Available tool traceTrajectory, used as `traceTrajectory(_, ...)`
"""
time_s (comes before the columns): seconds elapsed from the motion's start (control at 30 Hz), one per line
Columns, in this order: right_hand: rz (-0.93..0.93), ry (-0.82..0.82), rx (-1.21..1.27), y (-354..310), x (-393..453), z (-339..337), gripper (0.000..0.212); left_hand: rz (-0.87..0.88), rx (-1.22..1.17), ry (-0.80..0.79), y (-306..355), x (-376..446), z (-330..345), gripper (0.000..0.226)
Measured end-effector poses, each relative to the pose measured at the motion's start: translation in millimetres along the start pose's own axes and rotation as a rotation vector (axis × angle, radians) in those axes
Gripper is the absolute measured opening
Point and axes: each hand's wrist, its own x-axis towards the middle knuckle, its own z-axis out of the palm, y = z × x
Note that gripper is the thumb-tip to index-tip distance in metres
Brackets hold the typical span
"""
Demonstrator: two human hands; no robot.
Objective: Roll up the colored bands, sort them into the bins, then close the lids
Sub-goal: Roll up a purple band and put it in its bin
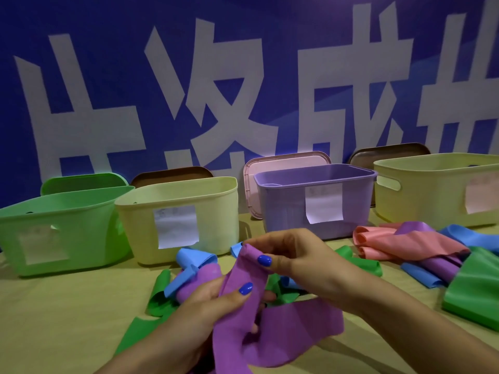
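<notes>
A purple band (272,333) hangs between both hands at the centre front. My right hand (294,255) pinches its folded top end. My left hand (213,300) grips the band lower down, thumb across it. Under the hands lie loose blue (194,259), green (159,295) and purple bands. A second pile with pink (405,244), purple, blue and green (475,295) bands lies at the right. Behind stand open bins: green (54,228), yellow (183,211), purple (318,195) and another yellow (437,184).
Lids lean behind the bins against a blue banner: green (83,182), brown (172,175), pink (286,160) and brown (388,152). Each bin carries a paper label. Bare tan tabletop (67,319) shows at the front left.
</notes>
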Motion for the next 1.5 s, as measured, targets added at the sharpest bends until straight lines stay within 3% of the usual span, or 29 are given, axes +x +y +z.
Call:
traceTrajectory(0.07,0.025,-0.002,-0.031,-1,0,0,0.018,0.025,0.052,0.054,2,0,2,0.005)
traceTrajectory(0.13,0.048,-0.005,-0.042,-1,0,0,0.018,0.032,0.064,0.079,2,0,0,0.014)
traceTrajectory(0.3,0.079,-0.020,-0.034,3,2,1,0.026,0.050,0.092,0.095,1,0,-2,0.008)
traceTrajectory(0.47,0.022,0.015,-0.102,1,2,4,0.022,0.105,0.166,0.062,0,-1,-4,0.016)
traceTrajectory(0.67,0.017,0.046,-0.178,0,1,7,0.034,0.181,0.140,-0.025,-3,0,-4,0.036)
traceTrajectory(0.8,-0.077,0.002,-0.395,-3,-3,9,0.032,0.135,0.099,-0.054,-8,0,-7,0.038)
traceTrajectory(1.03,-0.163,-0.030,-0.508,0,-4,12,0.035,0.183,0.178,0.097,-8,4,0,0.039)
traceTrajectory(1.23,-0.150,-0.113,-0.315,-2,-3,1,0.007,0.183,0.145,0.065,-6,3,-1,0.037)
traceTrajectory(1.3,-0.123,-0.143,-0.153,-2,-2,2,0.017,0.193,0.050,-0.026,-8,3,-3,0.060)
traceTrajectory(1.4,-0.064,-0.179,-0.015,0,-2,5,0.033,0.172,-0.116,-0.138,-6,3,-2,0.063)
traceTrajectory(1.5,-0.037,-0.135,0.059,2,-1,7,0.018,0.109,-0.200,-0.078,-6,6,-6,0.068)
